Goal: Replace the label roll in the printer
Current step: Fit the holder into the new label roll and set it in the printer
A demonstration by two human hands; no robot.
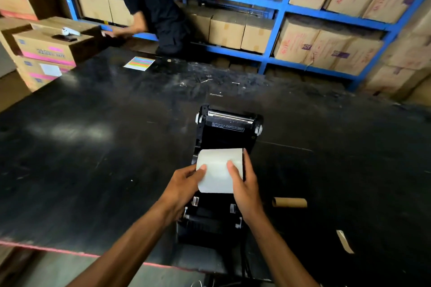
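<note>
I see the white cylindrical label roll (219, 170) held over the open bay of the black plastic label printer (224, 170), which sits on the wide black matte tabletop (93, 147). My left hand (184, 184) grips the roll's left end, thumb pressed flat on the smooth paper face; my right hand (243, 184) clasps the right end, thumb on top and fingers curled behind, out of sight. Whether the roll already rests on its holders I cannot tell, since both hands and the roll cover the bay. The printer's lid stands tilted back, showing a shiny metal bar and a small white-lettered sticker too blurred to read. Its front edge is partly masked by my forearms.

To the right, apart from the printer, lies a bare brown cardboard tube core (289, 202) on its side. Nearer the table's right edge lies a pale paper strip (344, 241). Far across the scuffed, dusty top sits a square sheet with coloured stripes (139, 63). Beyond it a person in dark clothes (151, 7) bends toward blue metal shelving (279, 7) packed with brown cartons; the head is cut off by the frame.
</note>
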